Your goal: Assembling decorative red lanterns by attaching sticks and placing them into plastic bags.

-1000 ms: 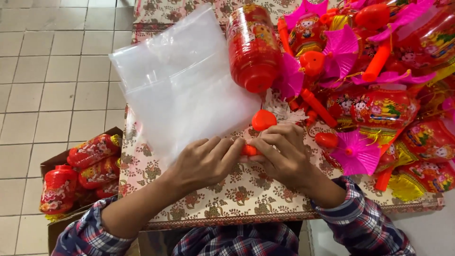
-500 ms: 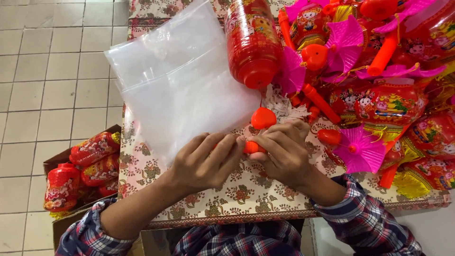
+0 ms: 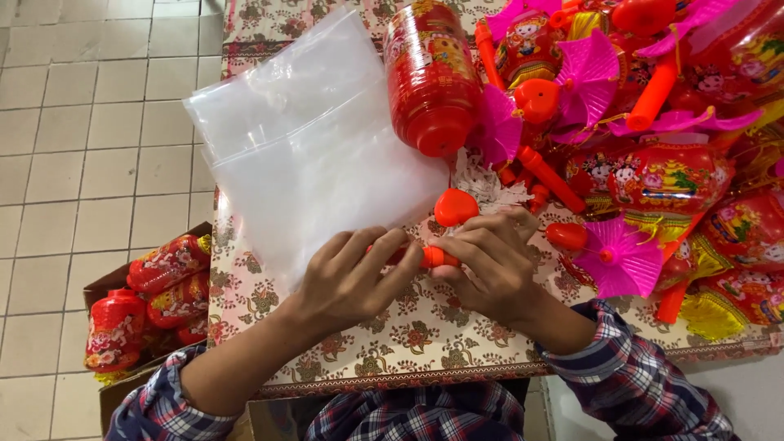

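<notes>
A: State the position of each hand.

B: The left hand [image 3: 355, 278] is closed on one end of a short orange stick [image 3: 433, 258]; the right hand [image 3: 490, 265] pinches the other end. The stick lies between the two hands, just above the desk [image 3: 392, 343].

A: What is nearest the grip?

B: An orange heart piece [image 3: 455, 207] sits just above the right hand, touching or nearly touching the fingertips — contact cannot be confirmed. A stack of clear bags [image 3: 310, 147] lies under the left fingertips. A red lantern [image 3: 430, 77] lies on its side beyond the bags, and a pile of lanterns and pink fans [image 3: 653, 163] fills the right side of the desk.

A: Fault conditions?

B: Three, as a judgement. First, the stick is thin and held only at its ends; uneven force from either hand could bend or snap it. Second, the bags are slick, so a left hand sliding on them could lose its hold. Third, the pile is close to the right wrist — a wide elbow movement could knock pieces down towards the box of lanterns [image 3: 139, 302] on the floor.
</notes>
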